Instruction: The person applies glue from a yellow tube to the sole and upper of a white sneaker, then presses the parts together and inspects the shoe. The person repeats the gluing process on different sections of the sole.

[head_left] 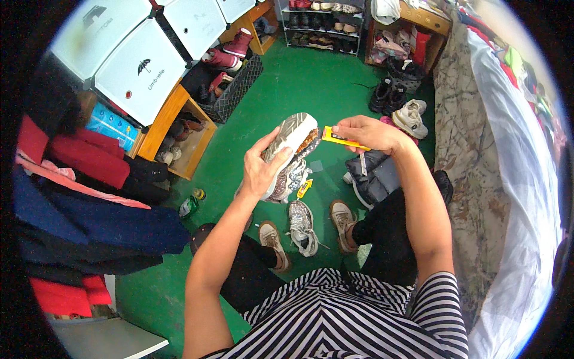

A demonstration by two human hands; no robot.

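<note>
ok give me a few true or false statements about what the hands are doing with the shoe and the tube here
1. The left hand holds a grey and white shoe sole-up. True.
2. The right hand holds a blue brush. False: its fingers pinch a yellow tube.
3. The tube's tip points at the shoe's sole. True: it meets the sole's edge.
4. The floor is bare wood. False: it is green.
5. Another shoe of the same kind lies on the floor between the person's feet. True.
6. The shoe rack at the far wall stands empty. False: pairs of shoes fill its shelves.
</note>
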